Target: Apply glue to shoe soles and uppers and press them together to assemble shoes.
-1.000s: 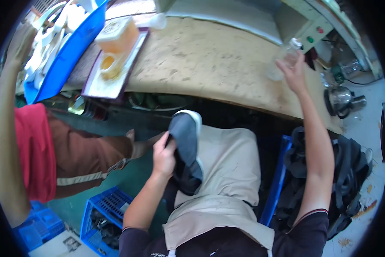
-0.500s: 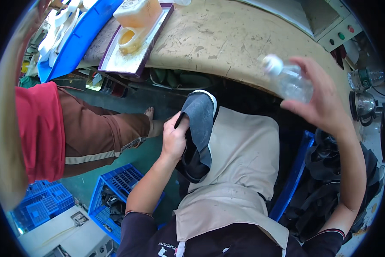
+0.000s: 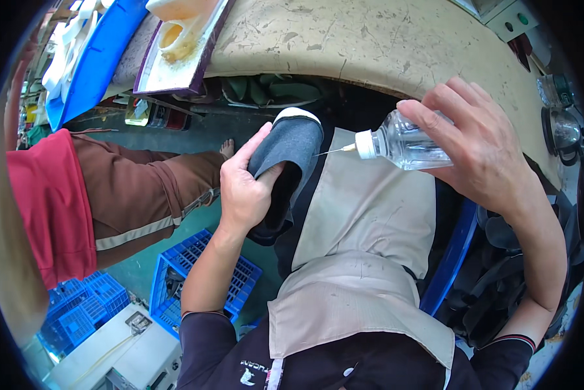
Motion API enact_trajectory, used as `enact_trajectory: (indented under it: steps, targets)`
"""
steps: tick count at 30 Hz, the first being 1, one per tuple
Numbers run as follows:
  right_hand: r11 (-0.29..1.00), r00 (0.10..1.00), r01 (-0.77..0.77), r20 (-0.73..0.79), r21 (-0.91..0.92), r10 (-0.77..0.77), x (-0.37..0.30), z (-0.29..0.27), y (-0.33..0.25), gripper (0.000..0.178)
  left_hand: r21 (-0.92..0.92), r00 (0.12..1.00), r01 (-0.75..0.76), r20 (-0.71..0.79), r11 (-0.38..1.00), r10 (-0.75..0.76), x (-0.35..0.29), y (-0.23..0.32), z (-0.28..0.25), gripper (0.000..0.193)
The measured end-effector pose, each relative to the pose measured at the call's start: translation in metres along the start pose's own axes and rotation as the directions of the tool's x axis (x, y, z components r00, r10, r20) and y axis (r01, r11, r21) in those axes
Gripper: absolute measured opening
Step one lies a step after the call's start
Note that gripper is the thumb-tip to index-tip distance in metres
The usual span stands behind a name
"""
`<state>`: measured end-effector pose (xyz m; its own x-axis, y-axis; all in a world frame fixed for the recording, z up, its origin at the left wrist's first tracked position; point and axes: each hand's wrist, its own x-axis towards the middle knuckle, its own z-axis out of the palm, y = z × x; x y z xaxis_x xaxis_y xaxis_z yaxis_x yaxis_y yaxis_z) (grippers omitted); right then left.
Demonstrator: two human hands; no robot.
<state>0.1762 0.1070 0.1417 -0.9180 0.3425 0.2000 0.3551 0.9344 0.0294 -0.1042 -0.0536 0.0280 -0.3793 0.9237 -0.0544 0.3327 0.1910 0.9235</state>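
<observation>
A dark grey fabric shoe upper (image 3: 291,144) with a white-edged toe is gripped in my left hand (image 3: 245,185), the thumb tucked into its opening. My right hand (image 3: 477,140) is wrapped round a clear plastic bottle (image 3: 410,146) with a white cap, tipped on its side. A thin needle-like spout (image 3: 330,153) runs from the cap, and its tip lies at or very close to the right side of the upper. Whether the tip touches the fabric I cannot tell.
A worn tan worktable (image 3: 344,49) curves across the far side, with a stained plastic container (image 3: 175,39) in a shallow tray (image 3: 194,78). A person in brown trousers (image 3: 149,185) stands at left. Blue crates (image 3: 243,279) sit on the floor; a dark pile (image 3: 493,279) lies right.
My right hand has brought the bottle down and left, turning its cap toward the shoe upper. The upper has moved slightly left and up in my left hand. The view has shifted a little.
</observation>
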Motion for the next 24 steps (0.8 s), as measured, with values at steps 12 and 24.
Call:
enact_trajectory:
  steps: [12, 24]
  targets:
    - [1.0, 0.998, -0.018, 0.06, -0.024, 0.019, -0.006, -0.004, -0.003, 0.075, 0.251, 0.961, -0.272, 0.03, 0.929, 0.274, 0.002, -0.001, -0.005, 0.059]
    - [1.0, 0.996, -0.001, 0.086, -0.007, 0.002, 0.001, -0.001, -0.013, 0.076, 0.445, 0.915, -0.393, 0.1, 0.805, 0.391, -0.001, -0.001, -0.006, 0.056]
